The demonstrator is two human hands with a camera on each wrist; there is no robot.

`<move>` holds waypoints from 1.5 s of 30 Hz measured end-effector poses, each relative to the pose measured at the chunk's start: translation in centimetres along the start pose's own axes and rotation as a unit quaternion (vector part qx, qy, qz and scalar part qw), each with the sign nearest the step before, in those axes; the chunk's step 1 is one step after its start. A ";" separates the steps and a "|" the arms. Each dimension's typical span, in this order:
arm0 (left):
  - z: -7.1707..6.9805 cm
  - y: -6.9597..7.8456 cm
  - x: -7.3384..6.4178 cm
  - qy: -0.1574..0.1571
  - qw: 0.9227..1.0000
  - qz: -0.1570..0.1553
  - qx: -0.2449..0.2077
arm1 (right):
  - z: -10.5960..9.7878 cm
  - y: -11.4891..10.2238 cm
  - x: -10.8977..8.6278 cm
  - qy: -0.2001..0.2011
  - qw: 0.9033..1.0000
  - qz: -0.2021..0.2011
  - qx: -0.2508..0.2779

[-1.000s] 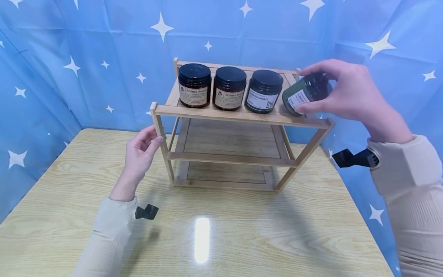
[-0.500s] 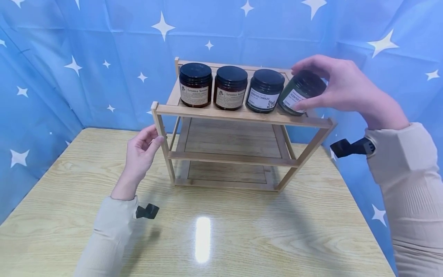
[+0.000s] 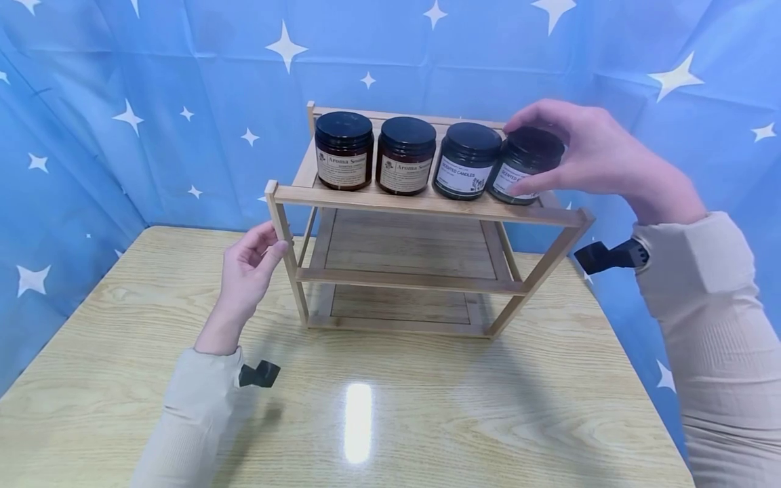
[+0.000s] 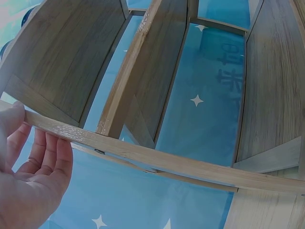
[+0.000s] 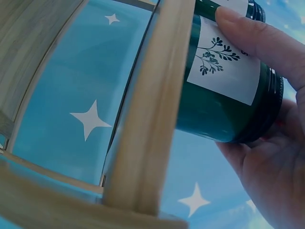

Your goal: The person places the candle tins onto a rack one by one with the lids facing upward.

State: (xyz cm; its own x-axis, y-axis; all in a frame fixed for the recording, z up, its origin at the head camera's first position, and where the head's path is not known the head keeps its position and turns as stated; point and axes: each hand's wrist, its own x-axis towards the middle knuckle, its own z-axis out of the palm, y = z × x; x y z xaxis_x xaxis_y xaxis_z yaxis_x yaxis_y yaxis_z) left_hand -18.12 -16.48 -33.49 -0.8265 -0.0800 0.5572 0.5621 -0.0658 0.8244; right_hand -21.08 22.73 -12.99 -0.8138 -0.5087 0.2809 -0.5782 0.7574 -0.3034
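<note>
My right hand grips a green scented candle jar with a black lid, thumb across its white label. That jar stands at the right end of a row on the top shelf of a wooden rack, close beside another green candle jar. Two brown candle jars with cream labels fill the left part of the row. At the rack's front left post, my left hand pinches the wood between thumb and fingers; the left wrist view shows the fingers curled at the post.
The rack's middle shelf and bottom shelf lie below the jars. A light wood table carries the rack. Blue cloth with white stars hangs close behind and along both sides.
My right hand has moved left with the green candle jar, which has gone from tilted to nearly upright beside the other green jar. My left hand stays on the post.
</note>
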 end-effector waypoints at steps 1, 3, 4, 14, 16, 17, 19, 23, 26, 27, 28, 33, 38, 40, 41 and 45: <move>0.0 0.0 0.0 0.000 1.000 0.000 0.001 | 0.0 0.0 0.0 -0.003 1.000 0.002 0.004; 0.0 0.0 0.0 0.001 1.000 0.000 0.005 | 0.1 0.2 0.0 -0.007 1.000 0.004 0.006; 0.0 0.0 0.0 0.001 1.000 0.000 0.006 | 0.1 0.2 0.0 -0.008 1.000 0.005 0.008; 0.0 0.0 0.0 -0.004 1.000 0.005 -0.005 | 0.3 0.8 0.0 -0.008 0.997 0.000 0.071; 0.1 0.0 0.0 -0.005 1.000 0.006 -0.006 | 0.4 0.9 0.0 -0.007 0.995 -0.007 0.096; 0.1 0.0 0.0 -0.006 1.000 0.006 -0.006 | 0.5 0.9 -0.1 -0.005 0.993 -0.009 0.117; 0.1 0.0 0.0 -0.005 1.000 0.006 -0.006 | 0.5 1.0 -0.3 -0.001 0.988 0.002 0.156; 0.1 0.0 0.0 -0.003 1.000 0.004 0.000 | 0.5 1.4 -0.9 0.017 0.977 0.059 0.204; 0.2 0.0 0.0 -0.001 1.000 0.002 0.005 | 0.4 1.6 -1.1 0.026 0.975 0.101 0.197; 0.2 0.0 0.0 -0.001 1.000 0.000 0.004 | 0.4 1.7 -1.1 0.027 0.975 0.106 0.194; 0.2 0.0 0.0 -0.001 1.000 0.000 0.004 | 0.4 1.7 -1.1 0.027 0.974 0.109 0.196; 0.2 0.0 0.0 0.000 1.000 0.001 -0.001 | 0.3 1.9 -1.1 0.015 0.969 0.093 0.230; 0.2 -0.1 0.1 0.002 1.000 0.002 -0.006 | 0.6 2.1 -1.4 0.019 0.965 0.092 0.245; 0.3 -0.1 0.1 0.004 1.000 -0.001 -0.006 | 0.8 1.9 -1.8 0.036 0.967 0.089 0.237; 0.3 -0.1 0.1 0.006 1.000 -0.003 -0.004 | 1.0 1.8 -2.0 0.049 0.967 0.087 0.236; 0.5 0.1 0.0 0.015 1.000 -0.016 -0.002 | 1.7 0.6 -3.5 0.136 0.962 0.077 0.223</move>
State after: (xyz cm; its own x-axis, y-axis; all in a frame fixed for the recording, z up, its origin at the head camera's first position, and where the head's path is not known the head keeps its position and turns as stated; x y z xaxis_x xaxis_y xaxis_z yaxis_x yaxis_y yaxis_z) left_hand -18.11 -16.01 -33.37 -0.8427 -0.1070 0.5276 0.5359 -0.0735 0.8411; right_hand -18.69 24.27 -15.73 -0.8815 -0.2321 0.4112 -0.4689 0.5329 -0.7044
